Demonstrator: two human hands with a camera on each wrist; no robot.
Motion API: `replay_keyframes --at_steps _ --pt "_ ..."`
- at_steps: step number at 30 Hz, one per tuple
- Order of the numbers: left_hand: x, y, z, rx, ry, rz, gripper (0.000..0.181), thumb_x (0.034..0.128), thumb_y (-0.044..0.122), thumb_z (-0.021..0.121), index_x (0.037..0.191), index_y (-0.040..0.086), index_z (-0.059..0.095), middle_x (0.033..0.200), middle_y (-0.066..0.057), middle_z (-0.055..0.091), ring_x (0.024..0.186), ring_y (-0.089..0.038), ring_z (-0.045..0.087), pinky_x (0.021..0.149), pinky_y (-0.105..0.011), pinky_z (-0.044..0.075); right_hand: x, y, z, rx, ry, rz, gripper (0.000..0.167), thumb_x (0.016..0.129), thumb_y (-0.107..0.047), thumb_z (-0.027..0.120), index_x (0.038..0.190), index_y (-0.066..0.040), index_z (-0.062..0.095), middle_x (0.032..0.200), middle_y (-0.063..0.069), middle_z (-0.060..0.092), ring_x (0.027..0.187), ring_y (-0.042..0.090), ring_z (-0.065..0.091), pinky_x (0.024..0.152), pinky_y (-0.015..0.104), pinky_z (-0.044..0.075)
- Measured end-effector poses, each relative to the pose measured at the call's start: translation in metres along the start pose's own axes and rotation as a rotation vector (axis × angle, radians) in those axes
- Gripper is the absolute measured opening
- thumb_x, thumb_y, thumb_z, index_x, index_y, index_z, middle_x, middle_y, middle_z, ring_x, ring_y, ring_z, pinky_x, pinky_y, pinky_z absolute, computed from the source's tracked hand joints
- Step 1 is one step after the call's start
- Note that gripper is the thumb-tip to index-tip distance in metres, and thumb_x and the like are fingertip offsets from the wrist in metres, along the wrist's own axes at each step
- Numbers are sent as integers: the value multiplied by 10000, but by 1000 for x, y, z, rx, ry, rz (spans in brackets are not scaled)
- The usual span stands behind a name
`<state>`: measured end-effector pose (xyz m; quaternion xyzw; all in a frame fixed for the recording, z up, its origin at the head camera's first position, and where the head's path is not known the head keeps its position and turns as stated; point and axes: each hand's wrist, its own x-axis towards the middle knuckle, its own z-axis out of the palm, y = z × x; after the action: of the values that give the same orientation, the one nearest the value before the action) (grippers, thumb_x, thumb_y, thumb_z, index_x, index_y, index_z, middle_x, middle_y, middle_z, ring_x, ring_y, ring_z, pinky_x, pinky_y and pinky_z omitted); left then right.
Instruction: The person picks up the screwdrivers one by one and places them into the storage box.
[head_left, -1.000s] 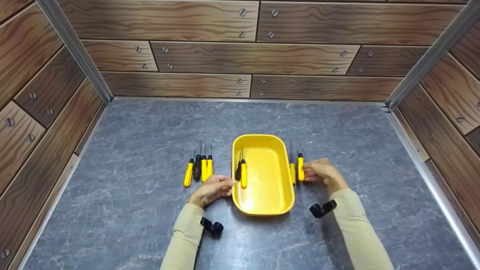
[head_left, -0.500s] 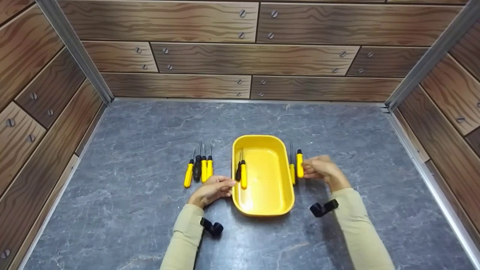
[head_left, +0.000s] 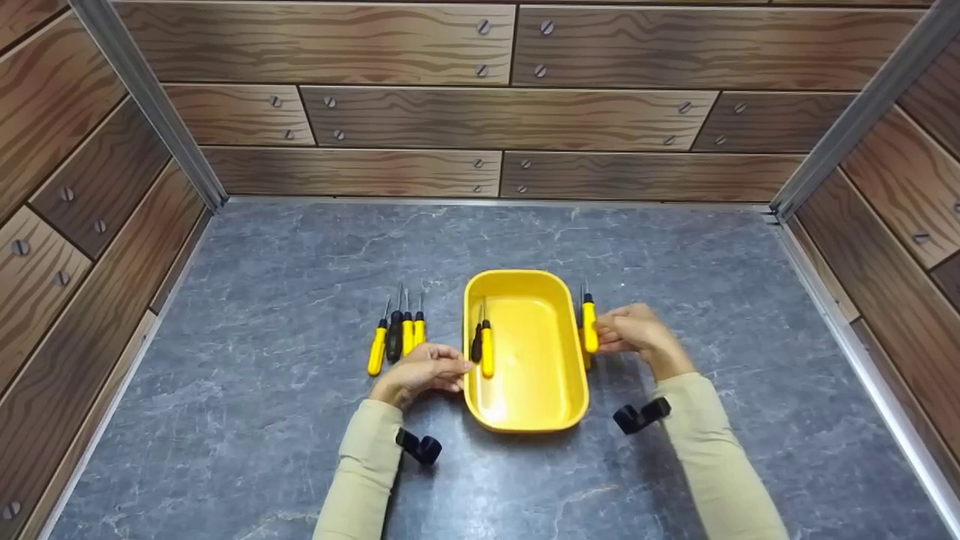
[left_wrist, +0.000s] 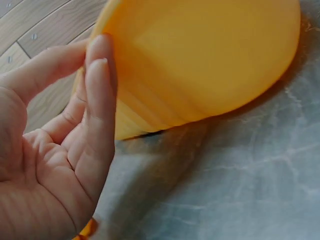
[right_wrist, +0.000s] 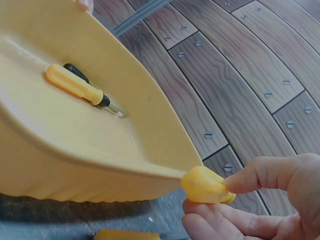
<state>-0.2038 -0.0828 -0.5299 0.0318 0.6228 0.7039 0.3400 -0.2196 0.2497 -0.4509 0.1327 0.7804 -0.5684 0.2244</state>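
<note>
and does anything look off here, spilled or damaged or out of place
Nothing really stands out. The yellow tray sits upright with the left hand at its rim, and I see no spill or damage. At most, the leftmost screwdriver slants a little more than the black one beside it.

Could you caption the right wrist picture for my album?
Right hand pinches a yellow handle near a yellow tray holding a yellow-handled screwdriver and a black tool.
</note>
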Motion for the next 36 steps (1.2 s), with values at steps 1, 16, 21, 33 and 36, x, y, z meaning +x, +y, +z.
replay_keyframes --at_steps 1,16,21,33,36 --pt "0 1 0 11 1 -6 51 861 82 673 849 99 626 696 33 670 607 -68 632 604 -165 577 0 -1 1 -2 -2 -3 463 909 -48 539 1288 203 454 644 -55 662 600 25 662 685 226 624" --pt "-2 15 1 69 -42 -61 56 877 91 658 879 97 602 747 17 690 635 -91 655 633 -203 586 -3 -11 15 -48 -6 -52 418 878 -50 554 1217 194 526 633 -49 662 588 36 659 677 240 626" --pt "-2 16 0 82 -48 -55 53 876 94 660 879 94 607 746 21 691 637 -90 657 638 -203 588 -2 -13 19 -56 -8 -55 408 869 -46 562 1199 193 536 633 -37 667 589 46 665 702 260 627" --pt "-2 15 0 105 -51 -52 51 892 74 632 861 107 607 737 29 680 650 -90 658 654 -209 593 -1 -19 27 -112 -7 -38 395 876 -55 545 1204 164 564 668 -31 660 598 40 653 728 267 629" --pt "-3 15 0 106 -43 -56 73 887 78 641 841 113 595 723 30 673 639 -86 652 645 -203 593 0 -19 29 -96 -12 -37 396 862 -46 552 1196 166 566 652 -26 655 590 46 649 686 234 626"
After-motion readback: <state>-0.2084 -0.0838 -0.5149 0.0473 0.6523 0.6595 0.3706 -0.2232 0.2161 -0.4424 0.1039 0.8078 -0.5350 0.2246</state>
